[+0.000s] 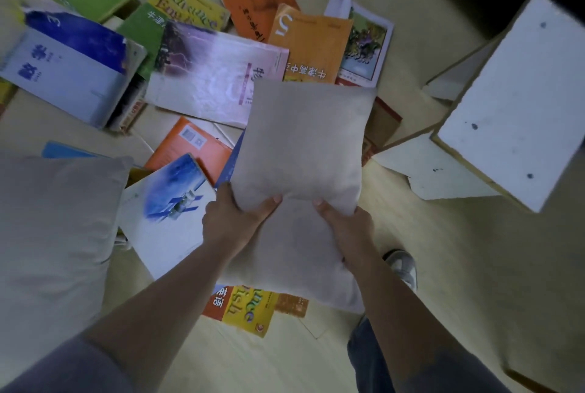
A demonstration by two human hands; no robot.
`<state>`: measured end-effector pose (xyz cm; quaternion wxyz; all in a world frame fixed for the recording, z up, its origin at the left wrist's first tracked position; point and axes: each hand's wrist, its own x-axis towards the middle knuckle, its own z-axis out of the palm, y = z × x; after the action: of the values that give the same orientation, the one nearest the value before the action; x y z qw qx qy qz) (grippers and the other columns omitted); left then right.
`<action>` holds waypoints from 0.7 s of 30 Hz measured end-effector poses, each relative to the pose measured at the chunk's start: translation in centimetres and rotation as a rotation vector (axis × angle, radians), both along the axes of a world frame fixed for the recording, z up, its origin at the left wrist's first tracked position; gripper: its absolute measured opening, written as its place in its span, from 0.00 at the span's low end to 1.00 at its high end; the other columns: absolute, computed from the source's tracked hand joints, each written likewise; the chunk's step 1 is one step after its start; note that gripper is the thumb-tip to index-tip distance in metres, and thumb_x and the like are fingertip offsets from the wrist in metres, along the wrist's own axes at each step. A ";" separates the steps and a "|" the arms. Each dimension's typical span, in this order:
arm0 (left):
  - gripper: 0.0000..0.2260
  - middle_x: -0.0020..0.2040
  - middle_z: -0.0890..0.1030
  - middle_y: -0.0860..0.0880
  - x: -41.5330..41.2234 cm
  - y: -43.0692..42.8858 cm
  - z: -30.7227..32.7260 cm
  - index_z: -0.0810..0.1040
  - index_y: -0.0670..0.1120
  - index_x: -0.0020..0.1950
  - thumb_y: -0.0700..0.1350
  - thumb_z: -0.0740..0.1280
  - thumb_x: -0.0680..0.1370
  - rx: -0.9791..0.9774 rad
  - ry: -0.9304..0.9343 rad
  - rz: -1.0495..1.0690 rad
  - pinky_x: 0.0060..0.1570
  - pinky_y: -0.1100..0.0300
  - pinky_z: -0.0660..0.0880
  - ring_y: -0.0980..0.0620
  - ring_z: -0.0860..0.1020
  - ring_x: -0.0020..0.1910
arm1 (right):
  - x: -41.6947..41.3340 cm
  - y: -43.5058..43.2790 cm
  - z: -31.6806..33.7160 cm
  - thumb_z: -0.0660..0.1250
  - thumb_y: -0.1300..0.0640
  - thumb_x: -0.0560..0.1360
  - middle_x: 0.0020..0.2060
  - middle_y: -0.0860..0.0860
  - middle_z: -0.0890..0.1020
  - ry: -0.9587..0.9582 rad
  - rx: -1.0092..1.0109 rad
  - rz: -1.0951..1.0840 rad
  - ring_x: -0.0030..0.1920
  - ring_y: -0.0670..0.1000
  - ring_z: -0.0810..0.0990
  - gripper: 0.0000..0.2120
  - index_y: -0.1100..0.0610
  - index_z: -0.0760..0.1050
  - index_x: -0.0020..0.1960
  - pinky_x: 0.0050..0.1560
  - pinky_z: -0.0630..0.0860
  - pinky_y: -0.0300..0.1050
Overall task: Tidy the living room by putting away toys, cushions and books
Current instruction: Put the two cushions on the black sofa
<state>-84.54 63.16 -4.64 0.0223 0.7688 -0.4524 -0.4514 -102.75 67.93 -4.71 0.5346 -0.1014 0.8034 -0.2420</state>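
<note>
Both forearms reach out from six o'clock, and the left hand [232, 221] and right hand [348, 228] each have their grip clamped on the tan cushion [304, 152] at centre, raised over the floor [427, 266]. A second cushion [53, 234] sits at nine o'clock. Books [218, 82] litter the floor toward twelve. Judging by this, the cushion step is underway; next it needs carrying to its place.
</note>
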 end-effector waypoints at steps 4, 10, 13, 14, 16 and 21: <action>0.48 0.60 0.78 0.49 0.9 0.3 5.8 0.69 0.49 0.65 0.76 0.65 0.52 0.063 0.045 0.022 0.62 0.47 0.71 0.44 0.75 0.61 | 0.1 0.3 6.0 0.75 0.45 0.68 0.40 0.47 0.82 0.051 -0.030 0.067 0.38 0.44 0.79 0.13 0.52 0.77 0.44 0.35 0.75 0.40; 0.35 0.58 0.77 0.52 2.5 0.8 16.0 0.70 0.49 0.65 0.66 0.72 0.65 0.050 0.114 0.008 0.53 0.58 0.71 0.48 0.76 0.58 | 1.0 0.7 16.6 0.74 0.45 0.69 0.37 0.46 0.82 0.153 -0.088 0.178 0.39 0.47 0.80 0.11 0.51 0.78 0.40 0.38 0.76 0.43; 0.27 0.53 0.79 0.52 3.0 0.2 22.8 0.73 0.48 0.57 0.61 0.74 0.65 -0.027 0.164 -0.056 0.39 0.66 0.68 0.54 0.77 0.47 | 1.6 0.9 23.2 0.73 0.45 0.70 0.38 0.49 0.84 0.226 -0.121 0.234 0.40 0.51 0.82 0.12 0.54 0.80 0.44 0.43 0.80 0.49; 0.30 0.52 0.79 0.52 2.7 -0.2 23.7 0.74 0.46 0.58 0.62 0.72 0.62 -0.043 0.174 -0.076 0.39 0.65 0.67 0.54 0.77 0.45 | 1.6 1.0 23.7 0.73 0.45 0.70 0.39 0.49 0.84 0.245 -0.125 0.259 0.40 0.52 0.82 0.13 0.55 0.81 0.45 0.45 0.80 0.51; 0.34 0.53 0.78 0.52 2.6 -0.6 28.9 0.73 0.45 0.60 0.63 0.67 0.60 -0.091 0.188 -0.113 0.43 0.64 0.65 0.53 0.76 0.47 | 1.6 1.8 28.2 0.73 0.43 0.69 0.39 0.50 0.84 0.286 -0.131 0.279 0.41 0.53 0.83 0.16 0.55 0.81 0.46 0.46 0.80 0.52; 0.25 0.58 0.78 0.49 3.2 0.2 39.4 0.73 0.47 0.64 0.53 0.74 0.71 -0.164 0.254 -0.284 0.50 0.61 0.70 0.51 0.77 0.53 | 1.6 5.4 38.6 0.73 0.40 0.67 0.36 0.48 0.83 0.365 -0.133 0.313 0.39 0.53 0.82 0.16 0.53 0.80 0.42 0.41 0.80 0.50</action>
<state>-81.38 63.33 34.76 0.0778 0.6299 -0.5851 -0.5048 -101.18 73.37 33.89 0.4037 -0.3013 0.8435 -0.1863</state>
